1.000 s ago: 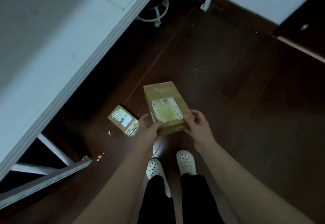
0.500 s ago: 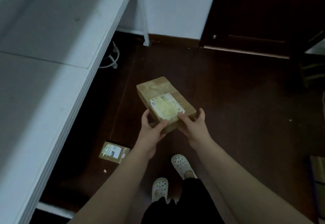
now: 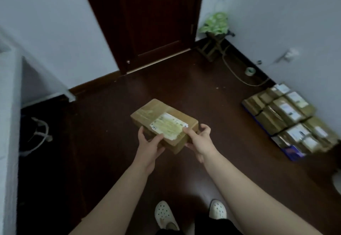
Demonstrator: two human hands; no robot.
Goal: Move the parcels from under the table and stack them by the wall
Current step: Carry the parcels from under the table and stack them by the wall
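Two hands are wrapped round one box (image 3: 164, 125), held up over the dark floor (image 3: 110, 142): left hand (image 3: 149, 144) and right hand (image 3: 200, 140) gripping its near end. More parcels (image 3: 289, 116) are stacked far right, against the wall (image 3: 295, 22).

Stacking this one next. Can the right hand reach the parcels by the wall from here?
Probably not yet: the right hand grips the held parcel, and the stack lies beyond it across open floor.

**Both hands hold one parcel**

The left forearm (image 3: 118, 188) and right forearm (image 3: 249, 185) reach forward, bare. The left hand (image 3: 149, 146) grips the parcel (image 3: 162, 120) at its near left corner, thumb on top. The right hand (image 3: 200, 142) clasps its near right end.
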